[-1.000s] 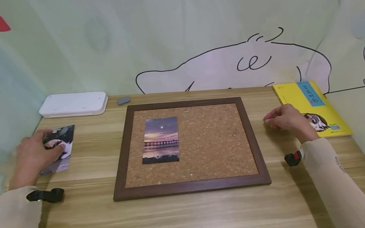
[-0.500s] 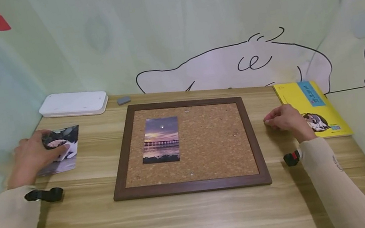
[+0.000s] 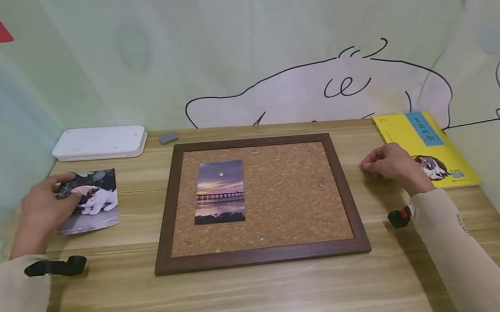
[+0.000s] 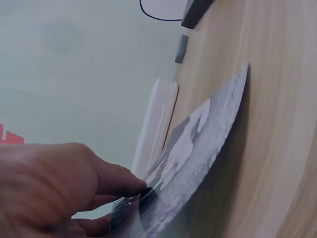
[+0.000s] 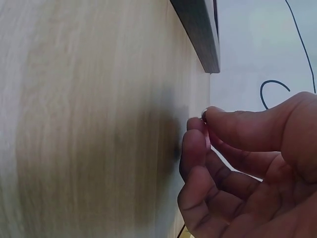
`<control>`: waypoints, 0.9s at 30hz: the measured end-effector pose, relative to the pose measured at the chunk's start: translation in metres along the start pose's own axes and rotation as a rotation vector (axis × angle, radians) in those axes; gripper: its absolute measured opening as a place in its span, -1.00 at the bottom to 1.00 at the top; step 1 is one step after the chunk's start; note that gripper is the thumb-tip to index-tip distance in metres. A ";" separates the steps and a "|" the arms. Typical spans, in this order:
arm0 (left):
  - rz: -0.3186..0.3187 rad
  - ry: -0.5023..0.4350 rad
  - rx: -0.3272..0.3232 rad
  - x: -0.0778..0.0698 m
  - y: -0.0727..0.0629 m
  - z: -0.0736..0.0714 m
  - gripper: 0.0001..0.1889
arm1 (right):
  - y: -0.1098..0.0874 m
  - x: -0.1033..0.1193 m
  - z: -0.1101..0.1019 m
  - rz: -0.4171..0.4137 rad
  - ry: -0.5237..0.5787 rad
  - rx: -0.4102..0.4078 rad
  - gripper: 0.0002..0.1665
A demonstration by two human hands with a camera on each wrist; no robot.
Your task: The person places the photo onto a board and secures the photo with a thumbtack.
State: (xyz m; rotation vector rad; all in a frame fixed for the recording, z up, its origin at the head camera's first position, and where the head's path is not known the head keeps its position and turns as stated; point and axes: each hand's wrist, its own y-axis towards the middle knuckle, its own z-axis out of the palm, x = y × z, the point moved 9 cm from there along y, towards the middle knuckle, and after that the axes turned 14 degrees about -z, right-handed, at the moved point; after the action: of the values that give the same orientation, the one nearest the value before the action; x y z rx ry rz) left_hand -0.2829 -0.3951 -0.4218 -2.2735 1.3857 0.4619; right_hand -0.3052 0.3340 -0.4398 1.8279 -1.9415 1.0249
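Observation:
My left hand [image 3: 42, 210] pinches a photo of a black-and-white cat [image 3: 97, 205] by its left part. In the left wrist view the photo [image 4: 198, 144] bends and its near corner stands off the table. Right of the corkboard, my right hand [image 3: 391, 163] holds a small silver thumbtack [image 5: 203, 116] between thumb and fingertips, just above the table. Between the hands lies the brown-framed corkboard [image 3: 292, 193]. A sunset pier photo [image 3: 219, 195] is fixed to its left part by a silver thumbtack [image 3: 221, 174]. Several more thumbtacks sit in the cork, one [image 3: 262, 237] near the bottom edge.
A white flat case [image 3: 99, 142] lies at the back left of the wooden table [image 3: 277, 307], with a grey eraser-like block [image 3: 168, 137] beside it. At the right, a yellow book [image 3: 428, 141] lies partly behind my right hand. A printed curtain [image 3: 228, 31] borders the table.
The cat photo has shifted right in my left hand's grip and turned a little, so more of it shows. My right hand has stayed in place.

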 end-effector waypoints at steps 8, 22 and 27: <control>0.006 -0.096 0.013 -0.015 -0.009 -0.003 -0.40 | -0.004 0.001 -0.001 -0.001 0.055 -0.030 -0.60; 0.163 -0.165 0.062 -0.081 -0.033 0.003 -0.50 | -0.012 0.010 -0.004 0.006 0.120 -0.052 -0.57; 0.187 -0.217 0.101 -0.100 -0.043 0.010 -0.50 | -0.019 0.016 -0.002 -0.018 0.164 -0.052 -0.57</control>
State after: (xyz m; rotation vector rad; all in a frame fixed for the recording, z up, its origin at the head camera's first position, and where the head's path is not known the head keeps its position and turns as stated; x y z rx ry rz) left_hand -0.2888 -0.2978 -0.3727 -1.9591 1.4793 0.6621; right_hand -0.2898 0.3244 -0.4229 1.6747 -1.8352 1.0724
